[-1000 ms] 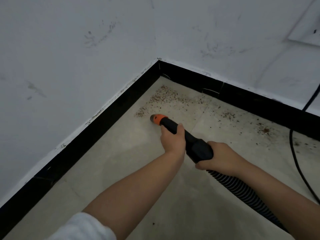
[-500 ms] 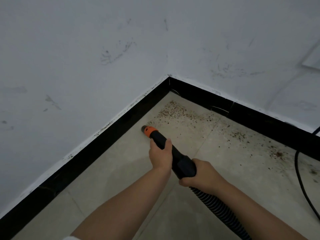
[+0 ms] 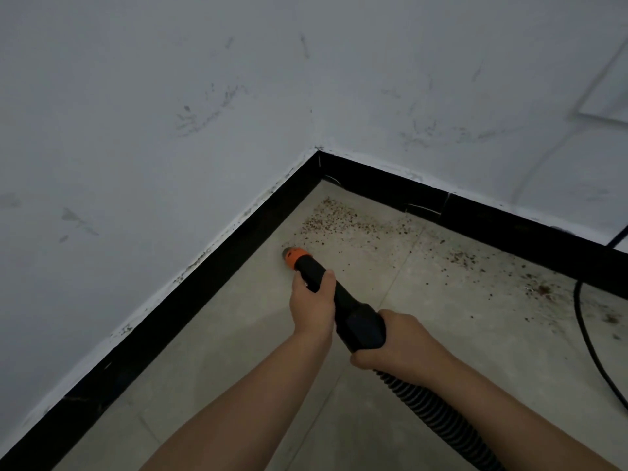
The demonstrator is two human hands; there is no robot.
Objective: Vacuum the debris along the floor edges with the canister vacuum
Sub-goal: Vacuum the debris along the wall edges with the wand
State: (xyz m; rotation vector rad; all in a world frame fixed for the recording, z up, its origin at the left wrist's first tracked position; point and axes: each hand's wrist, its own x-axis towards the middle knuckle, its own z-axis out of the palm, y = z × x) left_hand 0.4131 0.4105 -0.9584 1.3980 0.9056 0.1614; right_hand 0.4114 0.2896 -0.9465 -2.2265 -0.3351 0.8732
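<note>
A black vacuum nozzle [image 3: 353,311] with an orange tip [image 3: 293,255] points at the floor close to the left black skirting [image 3: 190,294]. My left hand [image 3: 312,307] grips the nozzle just behind the tip. My right hand [image 3: 401,341] grips its thick rear end, where the ribbed black hose [image 3: 438,416] runs off to the lower right. Brown debris [image 3: 333,219] lies scattered in the corner just beyond the tip, and more debris [image 3: 540,288] lies along the far skirting to the right.
Two white scuffed walls [image 3: 170,96] meet in a corner, edged by black skirting [image 3: 509,219]. A black power cord [image 3: 588,338] comes down the right wall and trails over the grey tiled floor [image 3: 238,362] at the right.
The nozzle tip has moved left toward the left skirting, and the debris patch nearest it is gone. Both hands keep their grip. The view has shifted upward a little.
</note>
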